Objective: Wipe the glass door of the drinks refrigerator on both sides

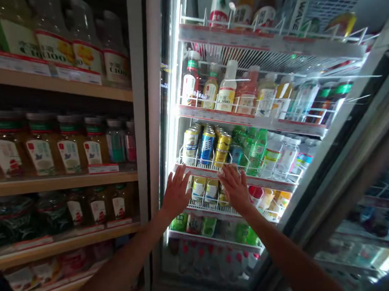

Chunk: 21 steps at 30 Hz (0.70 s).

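My left hand [176,190] is open, its fingers spread, at the left end of the can shelf in a lit drinks fridge. It appears to hold nothing; I cannot tell whether it touches the shelf edge. To its right, my right hand [235,186] is bent at the front rail of that shelf [202,171]. A small whitish patch shows at its fingertips, too blurred to name. Just above the hands stand a white-and-gold can [191,145], a blue can [207,145] and a gold can [222,149]. Yellow-and-white cans [199,188] sit on the level below, between the hands.
Green bottles [257,151] and clear bottles [288,158] stand right of the cans. Higher fridge shelves [245,116] carry juice bottles. The open glass door's frame [327,190] slants along the right. Wooden shelves [62,183] with bottles line the left.
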Tool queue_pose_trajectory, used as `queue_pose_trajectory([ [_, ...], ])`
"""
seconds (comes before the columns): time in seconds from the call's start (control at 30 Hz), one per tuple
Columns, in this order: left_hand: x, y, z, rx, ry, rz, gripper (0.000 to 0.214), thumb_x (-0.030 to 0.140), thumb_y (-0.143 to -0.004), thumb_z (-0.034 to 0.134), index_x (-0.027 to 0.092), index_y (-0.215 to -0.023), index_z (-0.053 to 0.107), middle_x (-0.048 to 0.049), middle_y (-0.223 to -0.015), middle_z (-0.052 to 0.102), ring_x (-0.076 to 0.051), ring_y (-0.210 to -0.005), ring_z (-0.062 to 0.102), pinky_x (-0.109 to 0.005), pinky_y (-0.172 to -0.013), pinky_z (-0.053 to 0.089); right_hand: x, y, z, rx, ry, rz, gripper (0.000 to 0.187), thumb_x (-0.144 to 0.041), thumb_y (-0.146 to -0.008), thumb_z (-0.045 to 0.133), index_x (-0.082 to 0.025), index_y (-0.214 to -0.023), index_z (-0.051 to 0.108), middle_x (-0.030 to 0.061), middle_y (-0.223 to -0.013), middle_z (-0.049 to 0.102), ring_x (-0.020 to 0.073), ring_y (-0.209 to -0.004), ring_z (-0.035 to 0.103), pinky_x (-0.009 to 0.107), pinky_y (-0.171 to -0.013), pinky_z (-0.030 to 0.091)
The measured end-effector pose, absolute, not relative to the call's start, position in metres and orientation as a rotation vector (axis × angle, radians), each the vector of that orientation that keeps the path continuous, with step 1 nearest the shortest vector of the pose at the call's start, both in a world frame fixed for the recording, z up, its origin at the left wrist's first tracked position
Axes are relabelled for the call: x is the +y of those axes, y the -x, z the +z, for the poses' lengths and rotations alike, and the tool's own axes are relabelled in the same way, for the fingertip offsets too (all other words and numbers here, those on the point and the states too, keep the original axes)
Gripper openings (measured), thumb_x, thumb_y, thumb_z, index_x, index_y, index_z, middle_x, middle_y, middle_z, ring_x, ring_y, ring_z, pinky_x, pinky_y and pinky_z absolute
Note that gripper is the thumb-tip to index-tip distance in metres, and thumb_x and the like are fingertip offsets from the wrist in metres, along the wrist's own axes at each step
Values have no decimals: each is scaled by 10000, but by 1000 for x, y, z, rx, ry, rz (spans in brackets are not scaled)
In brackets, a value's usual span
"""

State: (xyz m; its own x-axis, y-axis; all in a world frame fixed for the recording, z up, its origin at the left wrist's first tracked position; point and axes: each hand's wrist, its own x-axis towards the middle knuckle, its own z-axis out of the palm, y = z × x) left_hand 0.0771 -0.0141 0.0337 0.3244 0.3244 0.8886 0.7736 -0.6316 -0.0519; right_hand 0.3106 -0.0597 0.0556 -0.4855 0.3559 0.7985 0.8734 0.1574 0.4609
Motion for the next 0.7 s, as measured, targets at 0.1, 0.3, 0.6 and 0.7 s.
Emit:
queue_pose_trajectory([
  [0.1, -15, -89, 33, -931, 2149, -1268, 591, 149, -798, 466, 121, -1368, 309, -169, -1466, 299, -256, -1403, 129, -484, -1117, 210, -62, -319, 62, -1788, 1229, -1314, 381, -165, -844, 486, -184, -1220, 542, 101, -1402, 445, 188, -1420, 78, 470, -1146, 42],
  [0.3, -16, -105, 34, -841, 2170, -1302, 610, 143, -798, 462, 126, -1383, 289, -168, -1465, 300, -257, -1401, 138, -491, -1119, 187, -70, -338, 63, -1967, 1171, -1339, 363, -141, -834, 488, -201, -1183, 565, 71, -1377, 481, 169, -1417, 98, 453, -1152, 33],
  [0.6, -14, -110, 40, -826, 2152, -1276, 613, 139, -807, 436, 139, -1395, 262, -171, -1445, 338, -258, -1400, 134, -502, -1100, 222, -80, -355, 60, -1939, 1201, -1354, 341, -149, -846, 464, -221, -1160, 577, 68, -1373, 484, 175, -1407, 156, 461, -1148, 98],
  [0.7, -13, -111, 50, -805, 2140, -1296, 609, 148, -809, 443, 137, -1394, 272, -164, -1449, 336, -256, -1401, 135, -500, -1115, 191, -78, -365, 73, -1868, 1195, -1377, 355, -164, -845, 476, -212, -1187, 559, 86, -1383, 469, 188, -1407, 157, 469, -1143, 106],
])
